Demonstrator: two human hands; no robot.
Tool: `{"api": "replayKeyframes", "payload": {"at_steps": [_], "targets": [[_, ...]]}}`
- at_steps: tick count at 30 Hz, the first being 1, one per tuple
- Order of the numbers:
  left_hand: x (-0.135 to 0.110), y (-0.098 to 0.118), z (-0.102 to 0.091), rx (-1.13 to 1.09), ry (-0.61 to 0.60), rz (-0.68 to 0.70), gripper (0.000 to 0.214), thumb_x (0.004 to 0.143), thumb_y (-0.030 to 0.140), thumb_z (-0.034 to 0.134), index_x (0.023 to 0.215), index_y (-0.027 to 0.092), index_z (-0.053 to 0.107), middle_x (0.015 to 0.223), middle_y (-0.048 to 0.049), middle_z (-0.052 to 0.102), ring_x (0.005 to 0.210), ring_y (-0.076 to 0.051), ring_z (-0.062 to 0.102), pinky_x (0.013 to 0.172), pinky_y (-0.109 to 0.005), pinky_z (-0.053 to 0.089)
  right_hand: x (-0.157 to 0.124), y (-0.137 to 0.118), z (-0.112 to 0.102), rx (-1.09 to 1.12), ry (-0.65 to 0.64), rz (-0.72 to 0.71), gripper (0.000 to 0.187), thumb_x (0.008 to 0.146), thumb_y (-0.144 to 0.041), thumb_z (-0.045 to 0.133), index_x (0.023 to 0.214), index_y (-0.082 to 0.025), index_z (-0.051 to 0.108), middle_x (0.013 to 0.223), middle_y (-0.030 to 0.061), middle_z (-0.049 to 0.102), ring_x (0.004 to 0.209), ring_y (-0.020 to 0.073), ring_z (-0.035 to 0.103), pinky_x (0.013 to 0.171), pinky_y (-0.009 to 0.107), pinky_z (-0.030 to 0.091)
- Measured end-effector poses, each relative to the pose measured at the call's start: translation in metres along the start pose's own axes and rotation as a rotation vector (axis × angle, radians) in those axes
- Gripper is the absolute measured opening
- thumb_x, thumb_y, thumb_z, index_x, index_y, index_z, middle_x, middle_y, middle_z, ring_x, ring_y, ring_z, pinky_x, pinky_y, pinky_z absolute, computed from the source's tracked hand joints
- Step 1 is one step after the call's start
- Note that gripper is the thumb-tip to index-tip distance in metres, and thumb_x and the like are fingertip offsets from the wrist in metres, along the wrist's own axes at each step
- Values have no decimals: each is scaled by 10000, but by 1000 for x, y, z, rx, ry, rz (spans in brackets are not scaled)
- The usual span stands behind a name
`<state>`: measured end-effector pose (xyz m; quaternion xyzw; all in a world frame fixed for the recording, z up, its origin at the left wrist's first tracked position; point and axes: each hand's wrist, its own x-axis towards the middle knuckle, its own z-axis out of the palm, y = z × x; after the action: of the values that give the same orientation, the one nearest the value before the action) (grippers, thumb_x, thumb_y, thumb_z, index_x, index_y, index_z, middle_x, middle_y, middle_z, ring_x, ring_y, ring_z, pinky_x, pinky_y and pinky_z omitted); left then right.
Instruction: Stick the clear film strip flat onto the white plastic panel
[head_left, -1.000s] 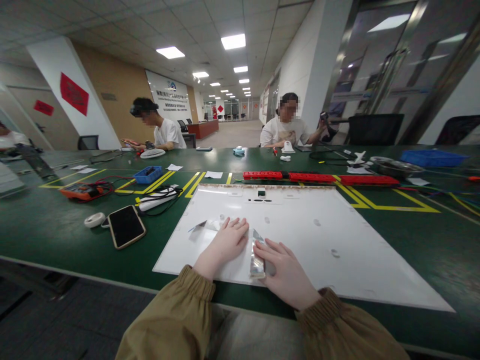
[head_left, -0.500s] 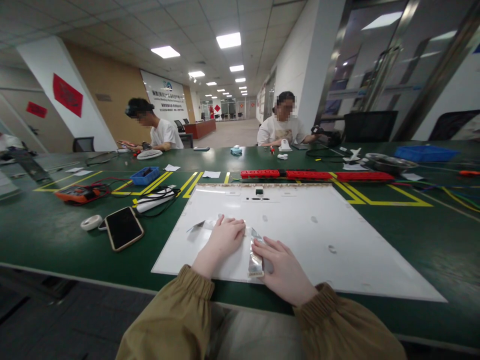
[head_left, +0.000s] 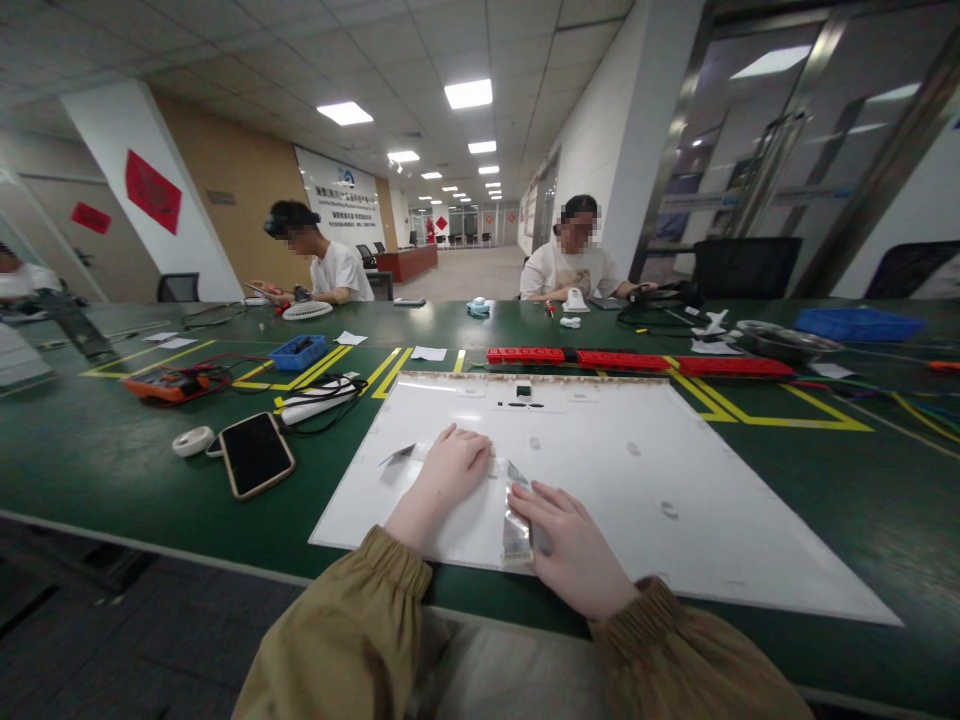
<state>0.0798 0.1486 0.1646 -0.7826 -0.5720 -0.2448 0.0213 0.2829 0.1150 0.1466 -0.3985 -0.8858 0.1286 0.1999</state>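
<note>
A large white panel [head_left: 645, 490] lies flat on the green table [head_left: 112, 470] in front of me. My left hand [head_left: 448, 470] rests palm down on a clear plastic strip [head_left: 401, 455] on the panel, fingers stretched out. My right hand [head_left: 566, 545] lies flat beside it, fingers extended. Its fingertips press a shiny silvery strip [head_left: 516, 530] that runs toward the panel's near edge.
Left of the panel lie a dark phone [head_left: 255, 453], a white tape roll [head_left: 192, 440], a white power strip [head_left: 319, 398], an orange multimeter [head_left: 161, 385] and a blue tray [head_left: 298, 351]. Red bars [head_left: 637, 357] lie behind the panel. Two people sit across the table.
Both hands stay flat on the panel in nearly the same spot. Only the camera view has shifted slightly.
</note>
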Motion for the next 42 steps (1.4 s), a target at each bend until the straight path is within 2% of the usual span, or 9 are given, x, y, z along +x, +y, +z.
{"api": "replayKeyframes", "payload": {"at_steps": [5, 11, 17, 29, 34, 39, 42], "targets": [[0, -5, 1, -30, 63, -6, 265, 891, 136, 424, 1044, 187, 634, 1062, -60, 664, 1017, -191, 572, 984, -363, 357, 1, 2, 0, 14, -14, -10, 511, 732, -113, 483, 1227, -195, 580, 1347, -32, 476, 1265, 218, 363, 1086, 417, 272], [-1, -6, 10, -82, -30, 97, 254, 874, 132, 455, 987, 191, 675, 1010, -49, 668, 940, -186, 598, 884, -299, 435, 0, 1, 2, 37, 12, -27, 505, 750, -108, 455, 1236, -188, 568, 1353, -22, 472, 1260, 219, 367, 1073, 421, 266], [0, -9, 14, -96, -72, 126, 252, 888, 145, 449, 936, 191, 691, 995, -51, 652, 931, -187, 594, 882, -303, 432, -2, 4, 6, 68, 42, -33, 490, 752, -102, 458, 1218, -202, 573, 1341, -17, 486, 1254, 211, 371, 1071, 415, 252], [-3, -6, 11, -74, -103, 108, 234, 907, 167, 442, 983, 182, 663, 1042, -63, 623, 963, -189, 566, 895, -320, 426, -3, 3, 6, 103, 68, -47, 443, 779, -93, 495, 1198, -213, 579, 1325, -5, 503, 1238, 226, 383, 1068, 431, 254], [-9, -4, 10, -82, -131, 116, 220, 925, 188, 449, 1082, 153, 599, 1109, -71, 598, 1026, -197, 554, 919, -402, 427, 0, 4, 10, 98, 96, -48, 422, 782, -114, 538, 1191, -207, 581, 1325, 23, 500, 1228, 232, 394, 1063, 374, 274], [-13, -9, 11, -80, -157, 102, 360, 894, 231, 410, 1225, 165, 536, 1279, -89, 536, 1149, -189, 504, 1006, -317, 390, 6, 3, 13, 87, 143, -74, 409, 798, -122, 503, 1199, -180, 554, 1353, 62, 462, 1214, 211, 406, 1045, 349, 280], [-13, -16, 12, -86, -129, 65, 402, 876, 278, 360, 1218, 160, 535, 1282, -106, 538, 1139, -213, 523, 1000, -337, 401, 9, -2, 13, 43, 158, -66, 385, 793, -144, 503, 1175, -151, 547, 1336, 89, 474, 1178, 217, 436, 1017, 347, 300]]}}
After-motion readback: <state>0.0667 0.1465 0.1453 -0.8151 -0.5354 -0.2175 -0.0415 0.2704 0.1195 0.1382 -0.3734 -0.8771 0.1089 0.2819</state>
